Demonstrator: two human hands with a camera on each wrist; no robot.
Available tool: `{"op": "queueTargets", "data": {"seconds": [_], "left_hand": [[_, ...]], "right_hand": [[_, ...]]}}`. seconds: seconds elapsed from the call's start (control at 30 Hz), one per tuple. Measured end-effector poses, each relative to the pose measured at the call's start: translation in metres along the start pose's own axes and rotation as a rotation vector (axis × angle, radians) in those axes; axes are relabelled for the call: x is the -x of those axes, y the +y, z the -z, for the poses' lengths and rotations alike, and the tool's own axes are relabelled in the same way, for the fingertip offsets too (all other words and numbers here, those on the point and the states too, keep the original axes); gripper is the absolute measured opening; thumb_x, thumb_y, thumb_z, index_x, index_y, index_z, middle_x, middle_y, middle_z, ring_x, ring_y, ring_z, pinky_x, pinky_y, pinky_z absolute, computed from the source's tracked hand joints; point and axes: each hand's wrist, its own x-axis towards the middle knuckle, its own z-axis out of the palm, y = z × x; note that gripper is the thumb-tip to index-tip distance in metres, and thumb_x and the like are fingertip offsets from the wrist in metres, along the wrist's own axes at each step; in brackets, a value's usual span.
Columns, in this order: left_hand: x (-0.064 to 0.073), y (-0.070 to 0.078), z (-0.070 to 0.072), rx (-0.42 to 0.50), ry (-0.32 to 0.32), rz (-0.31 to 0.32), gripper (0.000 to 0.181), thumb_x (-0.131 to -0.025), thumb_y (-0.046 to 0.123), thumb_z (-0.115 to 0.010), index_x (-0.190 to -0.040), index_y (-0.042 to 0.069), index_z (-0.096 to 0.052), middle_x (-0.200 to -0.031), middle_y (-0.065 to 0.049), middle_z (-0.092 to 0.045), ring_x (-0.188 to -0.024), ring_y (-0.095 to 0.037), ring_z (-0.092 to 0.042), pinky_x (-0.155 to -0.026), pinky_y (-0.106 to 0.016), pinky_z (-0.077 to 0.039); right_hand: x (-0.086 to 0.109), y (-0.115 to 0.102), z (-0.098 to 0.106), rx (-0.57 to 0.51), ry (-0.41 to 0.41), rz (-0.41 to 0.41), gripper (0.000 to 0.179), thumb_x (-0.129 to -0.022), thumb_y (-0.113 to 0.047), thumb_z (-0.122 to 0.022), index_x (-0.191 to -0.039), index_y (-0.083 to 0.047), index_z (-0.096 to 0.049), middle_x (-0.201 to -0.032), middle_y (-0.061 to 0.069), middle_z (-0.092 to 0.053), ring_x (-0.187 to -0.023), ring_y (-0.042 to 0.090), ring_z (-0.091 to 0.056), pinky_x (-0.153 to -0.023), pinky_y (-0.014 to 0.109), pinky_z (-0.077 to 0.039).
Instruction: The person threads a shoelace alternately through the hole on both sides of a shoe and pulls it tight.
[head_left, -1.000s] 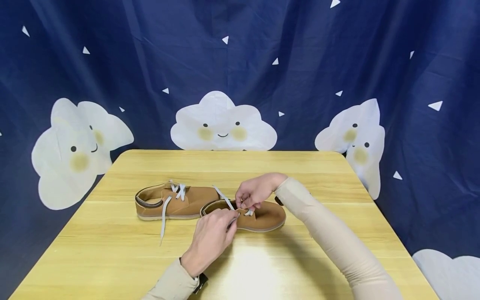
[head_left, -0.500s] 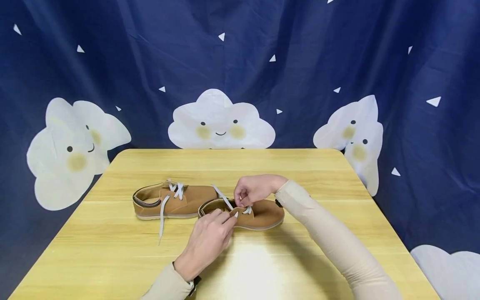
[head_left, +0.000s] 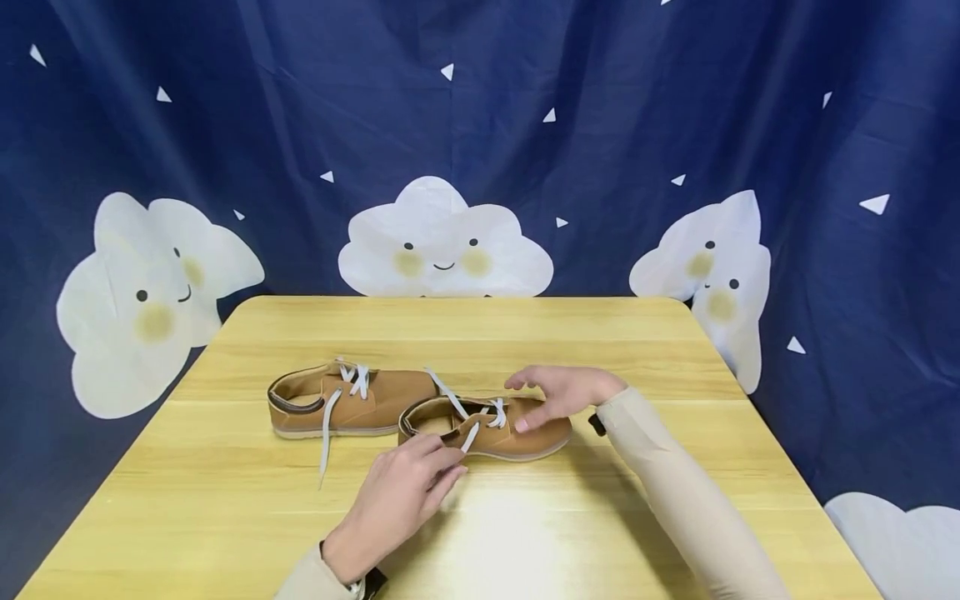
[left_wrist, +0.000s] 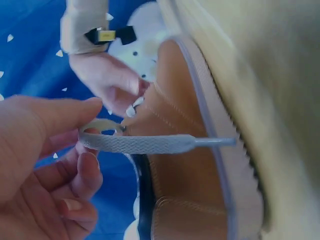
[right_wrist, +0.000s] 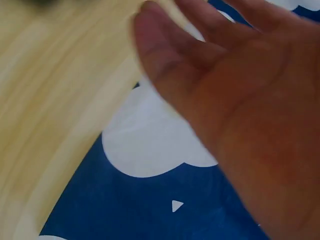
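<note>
A brown lace-up shoe point(head_left: 536, 427) lies on the table with its toe to the right. One pale flat shoelace point(left_wrist: 145, 144) comes from its eyelets and drapes over the near side. My left hand point(head_left: 408, 492) is at the shoe's near side, fingers loosely bent. In the left wrist view the lace's bend is right by the fingertips point(left_wrist: 89, 167), and the thumb stands apart from them. My right hand point(head_left: 566, 390) hovers by the toe, fingers spread and holding nothing. The laces cross at the tongue, and another lace end runs up over the far side.
A second brown shoe point(head_left: 397, 396) lies behind and to the left, its toe partly behind the first one. Its own lace point(head_left: 326, 433) trails onto the wooden table point(head_left: 225, 517). A dark blue curtain point(head_left: 480, 108) with cloud prints hangs behind the table.
My right hand has left the laces, moved right towards the toe and spread its fingers. My left hand has drawn slightly back and down, leaving the near lace end in sight.
</note>
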Motion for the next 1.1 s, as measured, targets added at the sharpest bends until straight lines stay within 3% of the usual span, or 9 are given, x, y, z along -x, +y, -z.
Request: {"op": "queueTargets", "data": {"seconds": [0.1, 0.2, 0.4, 0.57, 0.7, 0.8, 0.9, 1.0, 1.1], "left_hand": [[0.004, 0.001, 0.001, 0.193, -0.050, 0.158, 0.008, -0.092, 0.024, -0.078, -0.099, 0.019, -0.079, -0.086, 0.013, -0.067, -0.068, 0.007, -0.048, -0.058, -0.012, -0.043], [0.007, 0.001, 0.004, 0.317, -0.083, 0.270, 0.008, -0.095, 0.020, -0.074, -0.102, 0.018, -0.078, -0.087, 0.014, -0.068, -0.069, 0.007, -0.050, -0.059, -0.015, -0.046], [0.013, -0.001, 0.010, 0.407, -0.144, 0.325, 0.006, -0.095, 0.014, -0.074, -0.098, 0.019, -0.074, -0.083, 0.012, -0.069, -0.070, 0.006, -0.053, -0.059, -0.017, -0.048], [0.014, -0.004, 0.010, 0.332, -0.216, 0.359, 0.006, -0.095, 0.017, -0.074, -0.101, 0.015, -0.072, -0.084, 0.008, -0.071, -0.063, 0.007, -0.049, -0.055, -0.017, -0.043], [0.007, -0.013, 0.014, 0.224, -0.215, 0.377, 0.008, -0.094, 0.021, -0.075, -0.099, 0.017, -0.072, -0.088, 0.010, -0.070, -0.069, 0.006, -0.053, -0.060, -0.016, -0.046], [-0.006, -0.025, 0.018, 0.127, -0.133, 0.345, 0.007, -0.094, 0.021, -0.075, -0.098, 0.015, -0.073, -0.091, 0.006, -0.068, -0.076, -0.002, -0.056, -0.064, -0.018, -0.049], [-0.021, -0.039, 0.019, 0.009, -0.060, 0.322, 0.013, -0.094, 0.021, -0.074, -0.102, 0.010, -0.074, -0.096, -0.002, -0.068, -0.081, -0.014, -0.059, -0.064, -0.026, -0.050], [-0.029, -0.048, 0.016, -0.062, -0.081, 0.356, 0.019, -0.094, 0.022, -0.074, -0.105, 0.007, -0.074, -0.101, -0.007, -0.070, -0.089, -0.022, -0.064, -0.064, -0.035, -0.054], [-0.031, -0.052, 0.013, -0.044, -0.155, 0.408, 0.025, -0.095, 0.024, -0.073, -0.111, 0.005, -0.074, -0.104, -0.009, -0.073, -0.089, -0.026, -0.069, -0.064, -0.040, -0.056]], "right_hand": [[0.007, 0.006, -0.012, -0.014, -0.033, -0.039, 0.098, -0.080, -0.037, -0.090, -0.155, -0.001, -0.039, -0.157, 0.016, -0.046, -0.146, 0.034, -0.044, -0.123, 0.051, -0.035], [0.005, 0.008, -0.020, 0.006, -0.009, 0.012, 0.094, -0.074, -0.031, -0.094, -0.150, -0.001, -0.046, -0.145, 0.015, -0.054, -0.134, 0.030, -0.052, -0.117, 0.048, -0.040], [0.004, 0.009, -0.024, 0.060, 0.033, 0.036, 0.084, -0.075, -0.028, -0.094, -0.144, -0.002, -0.053, -0.134, 0.011, -0.060, -0.124, 0.024, -0.055, -0.111, 0.044, -0.045], [0.007, 0.006, -0.018, 0.028, -0.012, -0.019, 0.094, -0.080, -0.032, -0.090, -0.152, 0.005, -0.043, -0.153, 0.021, -0.049, -0.143, 0.036, -0.047, -0.121, 0.050, -0.038], [0.001, 0.001, -0.008, -0.007, 0.013, 0.031, 0.068, -0.097, -0.034, -0.072, -0.148, 0.006, -0.049, -0.151, 0.022, -0.053, -0.142, 0.035, -0.051, -0.119, 0.051, -0.041], [-0.016, -0.009, -0.004, -0.036, 0.117, 0.118, 0.038, -0.107, -0.029, -0.057, -0.123, 0.004, -0.069, -0.116, 0.014, -0.073, -0.105, 0.021, -0.069, -0.095, 0.038, -0.056], [-0.038, -0.028, -0.006, -0.078, 0.176, 0.127, 0.038, -0.109, -0.028, -0.053, -0.086, -0.004, -0.070, -0.070, 0.000, -0.060, -0.061, 0.008, -0.052, -0.062, 0.026, -0.047], [-0.056, -0.049, -0.012, -0.128, 0.145, 0.061, 0.046, -0.107, -0.032, -0.056, -0.067, -0.010, -0.059, -0.054, -0.007, -0.039, -0.046, 0.006, -0.031, -0.050, 0.023, -0.032], [-0.068, -0.063, -0.017, -0.163, 0.127, 0.005, 0.039, -0.103, -0.028, -0.065, -0.069, -0.008, -0.068, -0.055, -0.007, -0.047, -0.047, 0.007, -0.035, -0.049, 0.023, -0.033]]}}
